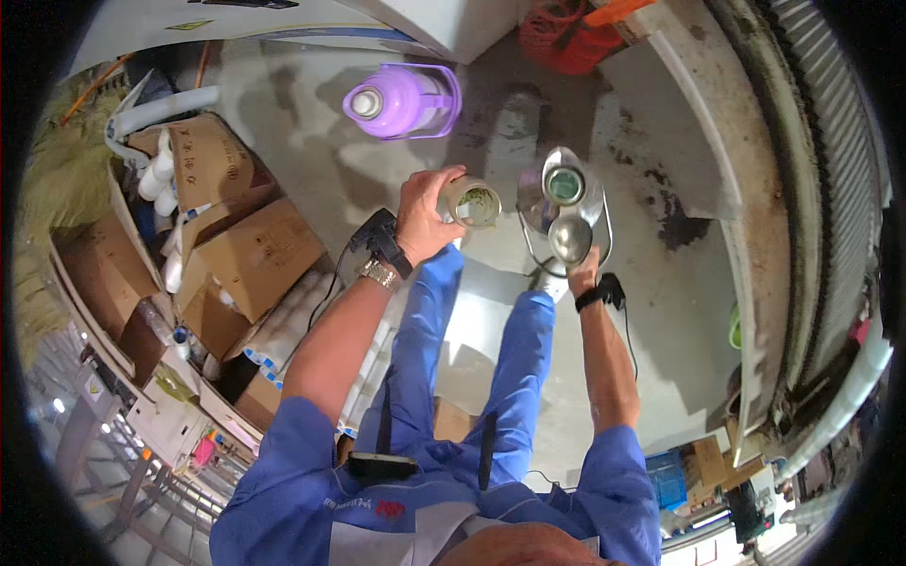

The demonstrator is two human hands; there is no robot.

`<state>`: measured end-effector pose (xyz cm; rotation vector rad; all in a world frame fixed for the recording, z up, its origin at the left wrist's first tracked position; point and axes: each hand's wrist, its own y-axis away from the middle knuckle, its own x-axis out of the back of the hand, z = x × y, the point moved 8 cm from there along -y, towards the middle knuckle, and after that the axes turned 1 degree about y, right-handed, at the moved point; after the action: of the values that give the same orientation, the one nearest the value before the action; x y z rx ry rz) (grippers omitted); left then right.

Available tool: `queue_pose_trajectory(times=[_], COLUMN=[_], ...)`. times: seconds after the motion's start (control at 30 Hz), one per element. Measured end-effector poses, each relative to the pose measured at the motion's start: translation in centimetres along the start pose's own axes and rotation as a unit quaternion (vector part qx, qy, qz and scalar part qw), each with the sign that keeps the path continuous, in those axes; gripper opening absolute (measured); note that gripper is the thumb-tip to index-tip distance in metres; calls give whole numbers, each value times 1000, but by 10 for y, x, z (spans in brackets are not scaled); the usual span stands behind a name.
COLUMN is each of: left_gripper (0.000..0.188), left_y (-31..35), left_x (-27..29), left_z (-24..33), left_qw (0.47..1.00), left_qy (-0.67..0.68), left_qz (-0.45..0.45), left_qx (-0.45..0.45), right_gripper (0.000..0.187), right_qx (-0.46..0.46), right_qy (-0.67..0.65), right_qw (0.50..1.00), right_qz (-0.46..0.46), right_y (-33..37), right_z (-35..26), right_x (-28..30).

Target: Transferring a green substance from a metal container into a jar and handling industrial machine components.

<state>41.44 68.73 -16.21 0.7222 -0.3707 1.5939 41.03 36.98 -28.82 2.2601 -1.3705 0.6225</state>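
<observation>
A clear glass cup (478, 205) with green leaf bits inside is in my left hand (429, 212), its round mouth facing up and fingers curled around its side. To the right stands a silver vacuum flask (539, 209) with a wire handle, its greenish round mouth (564, 185) uncovered. Just below that mouth, my right hand (585, 269) is closed at a round, shiny metal lid (571, 240); most of its fingers are hidden behind the lid. The cup and the flask are apart.
A purple vacuum flask (401, 102) stands on the grey floor (377, 179) farther off. On the left are open cardboard boxes (255, 259) with white rolls. A red basket-like object (566, 42) lies at the far right, beside a ledge (698, 123). Dark wet patches mark the floor.
</observation>
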Motion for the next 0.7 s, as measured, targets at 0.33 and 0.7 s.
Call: queue_pose_trajectory(times=[0.33,0.7], left_gripper=[71,62], left_y=[-18,-19], left_x=[-65,-74], left_z=[54,89], left_qw=[998,999], left_qy=[-37,0], left_qz=[-28,-9], left_qx=[-39,-38], right_gripper=[22,14], right_qx=[-227,-280], right_qy=[8,180], right_qw=[972,937], right_qz=[56,-103], right_y=[175,102], right_z=[38,-120], right_x=[188,232])
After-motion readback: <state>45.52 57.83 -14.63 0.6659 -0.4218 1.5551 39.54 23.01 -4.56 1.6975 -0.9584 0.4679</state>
